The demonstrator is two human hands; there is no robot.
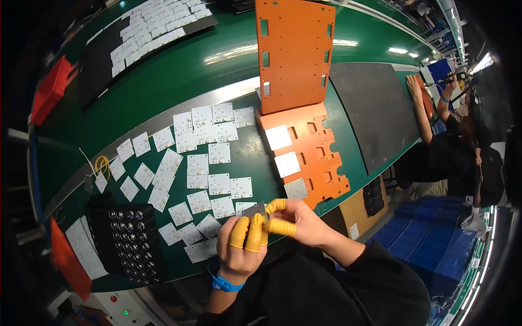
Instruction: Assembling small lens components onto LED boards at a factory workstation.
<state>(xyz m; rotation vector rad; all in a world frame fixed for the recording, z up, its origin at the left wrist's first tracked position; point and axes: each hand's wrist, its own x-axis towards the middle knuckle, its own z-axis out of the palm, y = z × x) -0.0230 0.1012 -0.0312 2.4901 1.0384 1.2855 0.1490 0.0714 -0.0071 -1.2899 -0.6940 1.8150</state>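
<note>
Both my hands, wearing yellow finger cots, meet at the near edge of the bench around a small grey plate (252,209). Fingers of my left hand (242,250) close on its near side; a blue strap circles that wrist. My right hand (302,221) pinches at the plate's right side, its fingertips partly hidden. Just beyond lies an orange fixture (321,149) with cut-out pockets, its orange lid panel (296,54) standing up behind. Along the fixture's left side rest two white square boards (287,163) and a greyer square piece (296,188).
Many loose white circuit boards (219,183) spread left of the fixture. A black tray of round shiny parts (133,239) sits near left, and red bins (51,89) stand farther left. A black mat (375,108) lies right, near another person's arm (421,108).
</note>
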